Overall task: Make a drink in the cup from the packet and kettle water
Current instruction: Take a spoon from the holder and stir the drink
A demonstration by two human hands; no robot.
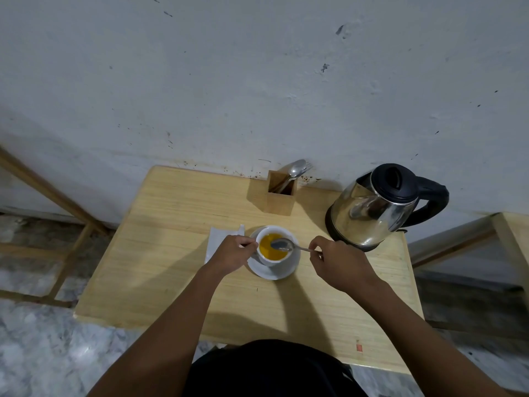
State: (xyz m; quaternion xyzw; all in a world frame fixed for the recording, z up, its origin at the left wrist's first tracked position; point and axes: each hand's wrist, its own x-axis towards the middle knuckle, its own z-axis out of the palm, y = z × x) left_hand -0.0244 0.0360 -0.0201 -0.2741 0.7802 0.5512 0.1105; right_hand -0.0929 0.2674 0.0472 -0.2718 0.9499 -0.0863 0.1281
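The right hand [340, 262] pinches the thin handle of a spoon [289, 246] between thumb and forefinger, the other fingers curled in narrow behind them. The spoon's bowl lies over the orange liquid in the cup [273, 247], at about the 3 o'clock part of the rim; whether the bowl touches the drink or sits just above it cannot be told. The left hand [233, 253] is at the cup's 9 o'clock side, fingers bent close and narrow against the white wall where a handle would be, though the handle itself is hidden, so the exact grip cannot be told.

The cup stands upright on a white saucer [282, 270], near the middle of the wooden table [171, 267]. At the saucer's 9 o'clock, partly under the left hand, lies a flat white packet [219, 239] on the tabletop. At 12 o'clock from the cup, near the wall [257, 81], stands a wooden cutlery holder [279, 200] with a spoon and fork heads poking out of it. At about 2 o'clock from the cup sits a steel kettle [372, 207] with a black lid and black handle, lid shut, well apart from the saucer. Both forearms reach in from 6 o'clock
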